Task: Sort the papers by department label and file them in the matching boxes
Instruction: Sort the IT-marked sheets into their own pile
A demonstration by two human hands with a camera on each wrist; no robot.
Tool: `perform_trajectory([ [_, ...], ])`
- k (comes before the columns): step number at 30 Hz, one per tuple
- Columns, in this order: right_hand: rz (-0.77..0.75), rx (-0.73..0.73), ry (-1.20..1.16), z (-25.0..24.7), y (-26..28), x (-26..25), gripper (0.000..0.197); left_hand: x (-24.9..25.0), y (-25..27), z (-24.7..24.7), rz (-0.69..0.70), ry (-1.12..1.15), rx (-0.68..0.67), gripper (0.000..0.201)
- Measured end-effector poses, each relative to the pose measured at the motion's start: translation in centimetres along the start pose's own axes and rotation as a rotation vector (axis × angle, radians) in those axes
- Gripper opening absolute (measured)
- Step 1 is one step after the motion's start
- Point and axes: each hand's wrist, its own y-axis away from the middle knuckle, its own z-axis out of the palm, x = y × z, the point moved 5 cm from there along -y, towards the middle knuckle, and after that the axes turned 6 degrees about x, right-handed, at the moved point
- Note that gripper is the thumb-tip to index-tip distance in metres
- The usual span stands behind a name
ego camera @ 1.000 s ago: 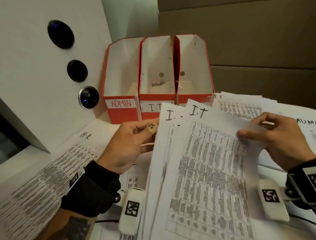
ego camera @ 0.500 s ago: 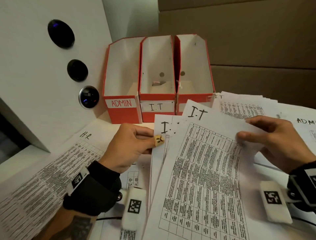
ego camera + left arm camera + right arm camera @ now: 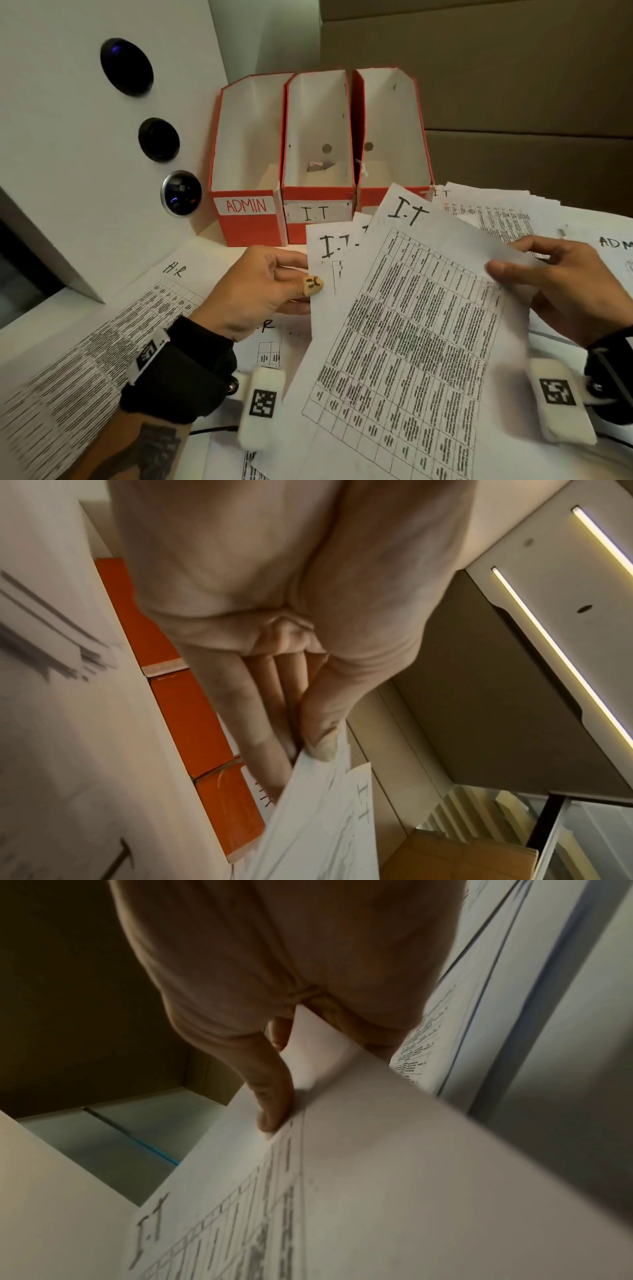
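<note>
Three orange file boxes stand at the back: ADMIN (image 3: 246,205), I.T (image 3: 317,212), and a third (image 3: 394,137) whose label is hidden by paper. My left hand (image 3: 260,287) pinches the left edge of a few sheets marked I.T (image 3: 329,246), thumb on top (image 3: 322,739). My right hand (image 3: 561,284) pinches the right edge of the top I.T sheet (image 3: 411,325), thumb on its printed side (image 3: 274,1096). That sheet lies tilted over the others, just in front of the boxes.
An H.R sheet (image 3: 113,329) lies on the table at left, beside a white panel (image 3: 68,154) with round dark sensors. More papers (image 3: 493,212) and an ADMIN sheet (image 3: 613,246) are spread at right. Brown cardboard (image 3: 513,85) stands behind.
The top I.T sheet has slid right and rotated clockwise with my right hand, fanning away from the sheets under it. My left hand has shifted slightly down along the stack's left edge.
</note>
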Motion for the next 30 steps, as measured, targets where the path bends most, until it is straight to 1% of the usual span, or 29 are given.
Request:
perform_trajectory([
  [2, 0.002, -0.009, 0.007, 0.0, -0.1, 0.0, 0.083, 0.4, 0.2, -0.1, 0.025, 0.023, 0.037, 0.043],
  [3, 0.009, -0.027, 0.011, 0.2, 0.0, -0.1, 0.076, 0.6, 0.3, -0.1, 0.04, 0.03, 0.053, 0.045],
  [5, 0.028, -0.066, 0.013, 0.7, 0.3, -0.6, 0.054, 1.0, 0.4, -0.1, 0.058, 0.033, 0.084, 0.047],
  [6, 0.04, -0.073, 0.032, 0.8, 0.5, -0.6, 0.049, 1.1, 0.5, -0.1, 0.062, 0.028, 0.094, 0.049],
  [7, 0.043, -0.08, 0.062, 0.8, 0.6, -0.7, 0.048, 1.1, 0.5, -0.1, 0.063, 0.017, 0.102, 0.049],
  [9, -0.002, -0.079, 0.15, 0.7, 0.6, -0.6, 0.056, 1.1, 0.5, 0.0, 0.068, -0.006, 0.113, 0.046],
  [11, -0.053, -0.046, 0.223, 0.4, 0.4, -0.5, 0.069, 1.0, 0.5, 0.0, 0.066, 0.01, 0.126, 0.034],
  [13, -0.074, 0.006, 0.21, 0.1, 0.3, -0.4, 0.064, 0.9, 0.3, 0.0, 0.052, 0.022, 0.119, 0.027],
  [14, -0.077, 0.022, 0.191, -0.1, 0.2, -0.4, 0.066, 0.9, 0.3, 0.0, 0.043, 0.023, 0.111, 0.027],
  [17, -0.075, 0.039, 0.156, -0.3, 0.1, -0.2, 0.089, 0.9, 0.3, -0.2, 0.032, 0.033, 0.095, 0.029],
  [18, -0.073, 0.045, 0.152, -0.3, 0.2, -0.2, 0.09, 1.0, 0.3, -0.2, 0.035, 0.036, 0.095, 0.029],
  [19, -0.075, 0.048, 0.155, -0.4, 0.1, -0.2, 0.085, 1.1, 0.4, -0.2, 0.039, 0.046, 0.097, 0.029],
  [22, -0.079, 0.039, 0.137, -0.3, 0.0, -0.3, 0.054, 1.4, 0.5, -0.2, 0.049, 0.083, 0.123, 0.032],
  [23, -0.079, 0.027, 0.135, -0.2, -0.1, -0.3, 0.05, 1.4, 0.6, -0.2, 0.057, 0.083, 0.136, 0.034],
  [24, -0.077, 0.016, 0.143, -0.2, -0.1, -0.3, 0.05, 1.5, 0.6, -0.2, 0.065, 0.079, 0.151, 0.035],
  [28, -0.058, -0.006, 0.175, -0.5, -0.2, 0.0, 0.063, 1.4, 0.4, -0.8, 0.093, 0.069, 0.228, 0.035],
  [30, -0.07, 0.013, 0.176, -1.0, -0.3, 0.0, 0.075, 1.6, 0.4, -1.3, 0.11, 0.065, 0.263, 0.036],
])
